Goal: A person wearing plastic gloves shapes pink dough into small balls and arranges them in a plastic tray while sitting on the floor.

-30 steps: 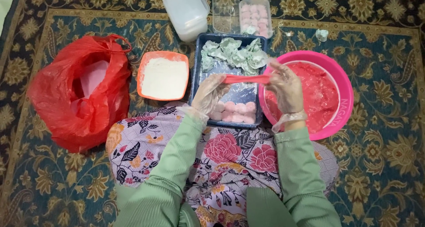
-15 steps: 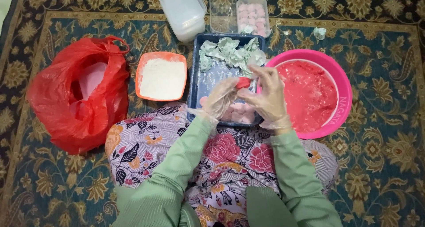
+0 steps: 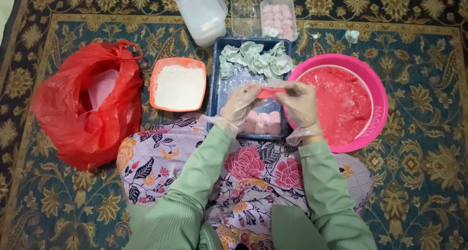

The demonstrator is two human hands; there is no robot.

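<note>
My left hand (image 3: 242, 103) and my right hand (image 3: 298, 104), both in clear plastic gloves, hold a lump of pink dough (image 3: 269, 92) between the fingertips above a blue tray (image 3: 218, 91). Pale green filling balls (image 3: 256, 60) fill the tray's far end. Several pink dough balls (image 3: 263, 123) lie in a row at its near end. A pink bowl (image 3: 376, 104) of red-pink dough (image 3: 341, 104) stands just right of my right hand.
An orange container of white flour (image 3: 179, 84) sits left of the tray. A red plastic bag (image 3: 87, 104) lies further left. At the back stand a white lidded tub (image 3: 201, 12) and a clear box of pink balls (image 3: 279, 17). A patterned carpet (image 3: 424, 182) lies underneath.
A second ago my hands were apart, the right at the bowl's rim with a pink spatula lying across the tray. They have come together over the tray, now pinching a lump of pink dough.
</note>
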